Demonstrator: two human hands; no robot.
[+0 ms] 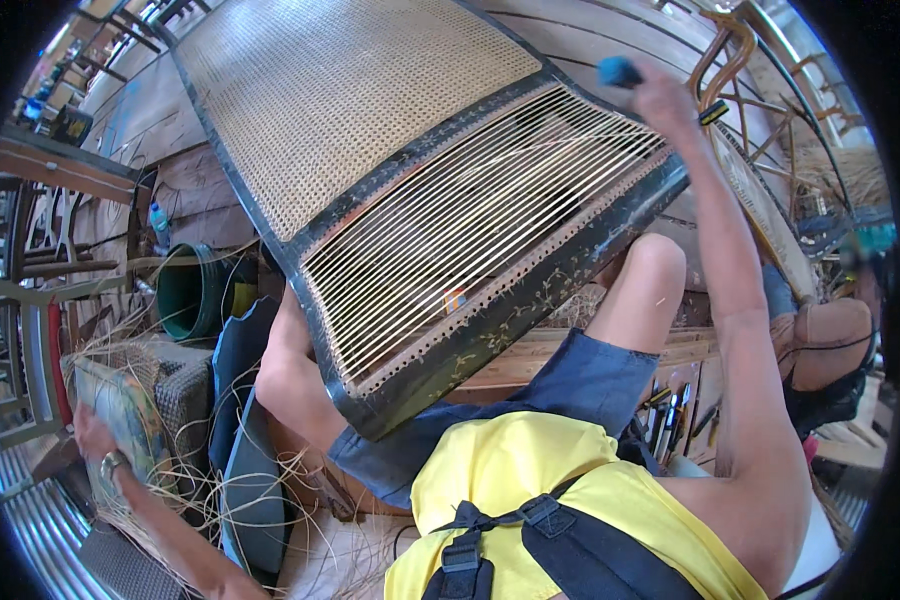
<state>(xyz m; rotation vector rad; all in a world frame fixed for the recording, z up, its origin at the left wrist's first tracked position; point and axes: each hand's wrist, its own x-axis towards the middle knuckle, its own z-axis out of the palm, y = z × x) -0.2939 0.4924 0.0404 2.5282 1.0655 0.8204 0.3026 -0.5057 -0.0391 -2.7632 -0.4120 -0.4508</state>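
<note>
A dark, gold-patterned wooden frame (450,365) leans across my knees. Its far panel (360,100) is finely woven cane; over the nearer opening run parallel pale cane strands (470,225), with a row of small holes along the near edge. My right hand (667,103), slightly blurred, is raised by the frame's right side, closed around a rounded blue object (620,72) whose kind I cannot make out. Far to the left, my left hand (95,440) reaches beside a patterned cushion-like piece (125,425) amid loose cane strands (185,470); its fingers are too indistinct to read.
A green bucket (192,290) lies tipped at the left, near blue padded pieces (250,440). Several hand tools (675,420) lie by my right hip. At the right stands a curved wooden chair frame (735,55); another person's knee (832,335) shows below it.
</note>
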